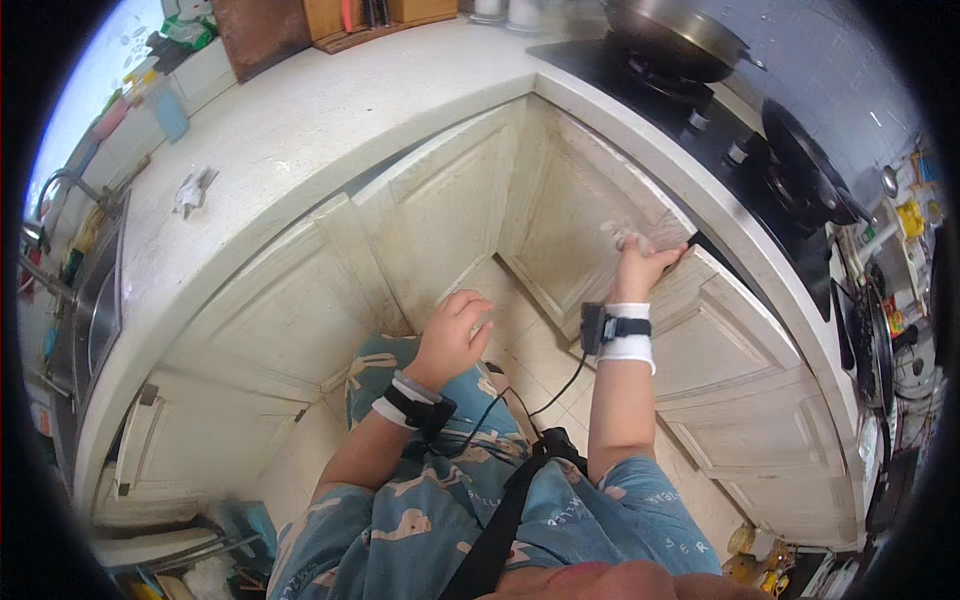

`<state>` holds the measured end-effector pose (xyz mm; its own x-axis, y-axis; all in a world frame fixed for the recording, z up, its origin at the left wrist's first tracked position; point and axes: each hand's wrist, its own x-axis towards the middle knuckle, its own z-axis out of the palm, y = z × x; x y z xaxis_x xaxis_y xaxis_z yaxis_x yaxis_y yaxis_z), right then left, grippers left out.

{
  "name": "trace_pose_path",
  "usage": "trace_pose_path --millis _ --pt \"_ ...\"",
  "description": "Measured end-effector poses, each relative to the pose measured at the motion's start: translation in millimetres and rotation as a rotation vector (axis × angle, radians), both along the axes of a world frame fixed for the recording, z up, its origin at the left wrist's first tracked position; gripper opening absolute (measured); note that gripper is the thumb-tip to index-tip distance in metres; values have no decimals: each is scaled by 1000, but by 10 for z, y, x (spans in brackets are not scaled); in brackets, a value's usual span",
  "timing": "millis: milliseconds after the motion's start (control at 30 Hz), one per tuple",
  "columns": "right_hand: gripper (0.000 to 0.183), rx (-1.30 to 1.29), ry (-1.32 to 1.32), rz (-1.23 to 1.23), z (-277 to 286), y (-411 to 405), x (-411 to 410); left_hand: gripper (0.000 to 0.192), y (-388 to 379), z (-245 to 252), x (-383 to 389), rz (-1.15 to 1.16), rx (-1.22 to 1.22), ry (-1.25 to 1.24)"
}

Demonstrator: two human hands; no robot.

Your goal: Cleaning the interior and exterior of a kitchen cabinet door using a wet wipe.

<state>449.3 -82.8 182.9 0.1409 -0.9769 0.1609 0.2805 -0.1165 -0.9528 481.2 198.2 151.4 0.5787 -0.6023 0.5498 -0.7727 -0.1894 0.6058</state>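
My right hand (643, 262) is at the cabinet door (574, 210) below the stove side of the counter, with a crumpled whitish cloth or tissue (616, 231) at its fingertips against the panel. Its thumb reaches the door's top corner, beside a dark gap and the neighbouring cabinet door (720, 330). My left hand (452, 334) hangs over my lap with its fingers loosely curled and apart, nothing seen in it. Both wrists carry white bands with black strapped devices; a cable runs between them.
A white countertop (300, 142) curves around me. On the right, a black gas stove (720, 135) bears a steel wok (675, 37) and a black frying pan (810, 165). A sink (101, 315) lies at left; a crumpled tissue (195, 189) rests near it. Tiled floor (525, 337) shows below.
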Motion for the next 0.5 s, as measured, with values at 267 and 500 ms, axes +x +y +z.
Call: trace_pose_path --millis 267,500 --pt "92 -85 142 263 -24 -56 -305 28 -565 45 -75 -141 0 -27" --pt "93 -70 57 256 -39 27 -315 32 -902 198 -95 -211 44 -13"
